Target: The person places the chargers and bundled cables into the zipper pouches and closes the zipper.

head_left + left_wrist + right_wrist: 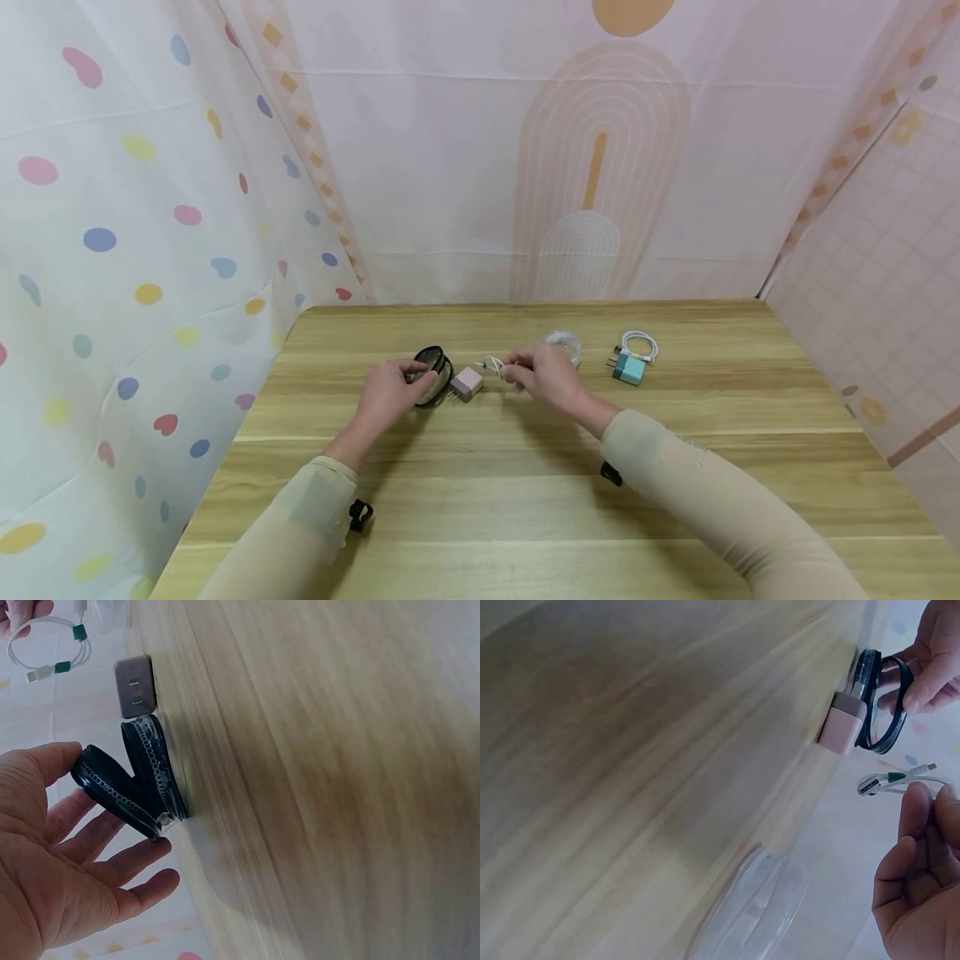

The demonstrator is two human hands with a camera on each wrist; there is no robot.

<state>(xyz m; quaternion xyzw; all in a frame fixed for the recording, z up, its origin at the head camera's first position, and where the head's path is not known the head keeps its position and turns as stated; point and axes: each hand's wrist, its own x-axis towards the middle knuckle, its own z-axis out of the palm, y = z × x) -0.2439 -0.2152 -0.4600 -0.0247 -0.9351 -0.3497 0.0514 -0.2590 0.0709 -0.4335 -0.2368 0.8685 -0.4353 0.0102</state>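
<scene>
The left hand (387, 389) grips the round, black-zippered case (124, 791), its halves spread apart, left of the pink-and-grey cube charger (467, 383). The right hand (546, 372) pinches the coiled white cable (895, 778) above the wood-grain table (480, 500). Farther right sits 1 teal block charger (628, 368).

Behind the wood-grain table (487, 517) hangs a pale pink cloth (435, 167) printed with arches; left of the table, a white cloth (165, 258) with colourful spots; right of it, a grid-patterned cloth (892, 250).
</scene>
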